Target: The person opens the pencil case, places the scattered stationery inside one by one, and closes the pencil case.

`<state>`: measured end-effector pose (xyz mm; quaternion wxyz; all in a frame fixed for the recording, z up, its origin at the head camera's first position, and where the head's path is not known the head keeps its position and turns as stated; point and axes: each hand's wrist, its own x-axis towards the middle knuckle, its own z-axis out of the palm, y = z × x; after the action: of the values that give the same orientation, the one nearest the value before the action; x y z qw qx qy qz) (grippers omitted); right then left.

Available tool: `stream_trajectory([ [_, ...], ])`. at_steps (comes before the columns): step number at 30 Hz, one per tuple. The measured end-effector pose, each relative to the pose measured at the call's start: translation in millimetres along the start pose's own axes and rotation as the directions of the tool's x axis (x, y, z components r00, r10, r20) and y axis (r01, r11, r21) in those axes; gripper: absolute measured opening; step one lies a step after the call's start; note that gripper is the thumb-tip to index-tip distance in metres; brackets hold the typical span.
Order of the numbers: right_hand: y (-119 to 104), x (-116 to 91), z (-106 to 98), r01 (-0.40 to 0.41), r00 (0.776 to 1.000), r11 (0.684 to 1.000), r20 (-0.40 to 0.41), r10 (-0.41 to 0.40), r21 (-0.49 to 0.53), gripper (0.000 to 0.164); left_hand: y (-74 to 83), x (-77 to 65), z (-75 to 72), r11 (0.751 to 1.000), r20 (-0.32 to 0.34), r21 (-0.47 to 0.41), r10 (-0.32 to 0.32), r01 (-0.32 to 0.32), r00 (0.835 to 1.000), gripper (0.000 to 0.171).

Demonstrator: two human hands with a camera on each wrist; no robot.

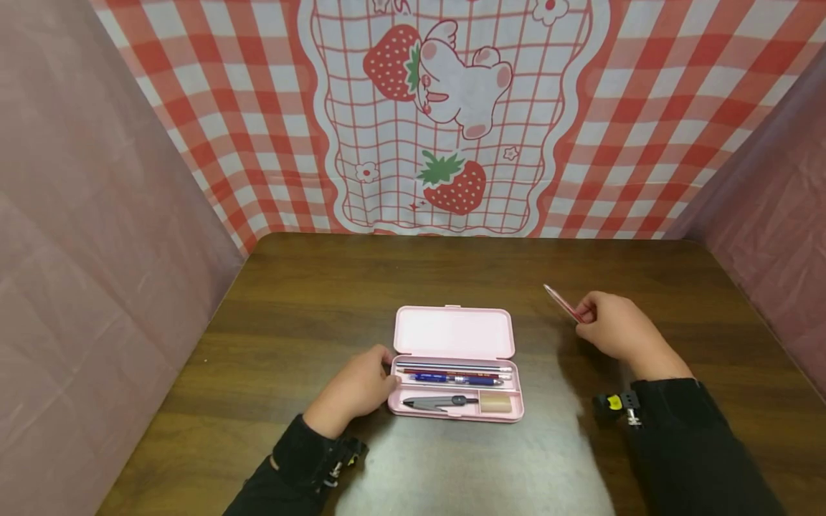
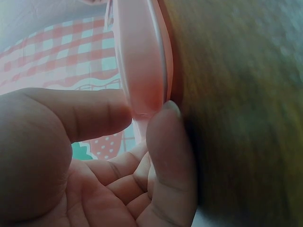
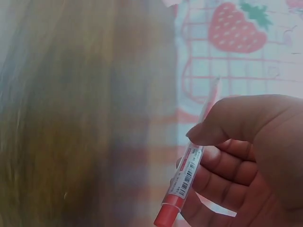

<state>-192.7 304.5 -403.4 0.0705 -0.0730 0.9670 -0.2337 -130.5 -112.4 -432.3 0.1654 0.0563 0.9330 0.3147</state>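
A pink pencil case (image 1: 454,332) lies on the table with its lid folded back. My left hand (image 1: 363,381) pinches the left end of the case between thumb and finger; in the left wrist view they sit on either face of its rounded end (image 2: 142,71). To the right and above the table, my right hand (image 1: 616,326) holds a red pen (image 3: 188,172) between thumb and fingers. The pen has a clear barrel with a barcode label and a red end, and its tip points up and away.
In the case lie a blue pen (image 1: 456,379), several pencils, a grey compass (image 1: 439,403) and a tan eraser (image 1: 495,402) in its own compartment. The brown wooden table (image 1: 290,301) meets a red-and-white checked cloth (image 1: 258,107) at the back. Pink cloth hangs at both sides.
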Motion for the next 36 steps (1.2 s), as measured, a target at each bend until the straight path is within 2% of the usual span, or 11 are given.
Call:
stream_trajectory([
  [9, -51, -12, 14, 0.061, 0.996, 0.998, -0.067, -0.06, 0.01, 0.023, -0.4, 0.1, 0.5, 1.0, -0.007, -0.003, 0.015, -0.015, 1.0, 0.027],
  [20, -98, -13, 41, 0.122, 0.991, 0.992, -0.066, -0.119, 0.038, 0.021, -1.2, 0.1, 0.1, 1.0, 0.0, -0.002, 0.005, -0.005, 1.0, 0.028],
  [31, -130, -16, 58, 0.158, 0.987, 0.987, 0.003, -0.158, -0.031, 0.021, -0.4, 0.0, -0.3, 1.0, 0.01, -0.004, -0.002, 0.002, 1.0, 0.026],
  [36, -143, -19, 66, 0.246, 0.969, 0.963, 0.042, -0.243, -0.106, 0.019, 0.3, -1.1, -1.2, 1.0, 0.008, -0.002, 0.0, 0.0, 1.0, 0.025],
])
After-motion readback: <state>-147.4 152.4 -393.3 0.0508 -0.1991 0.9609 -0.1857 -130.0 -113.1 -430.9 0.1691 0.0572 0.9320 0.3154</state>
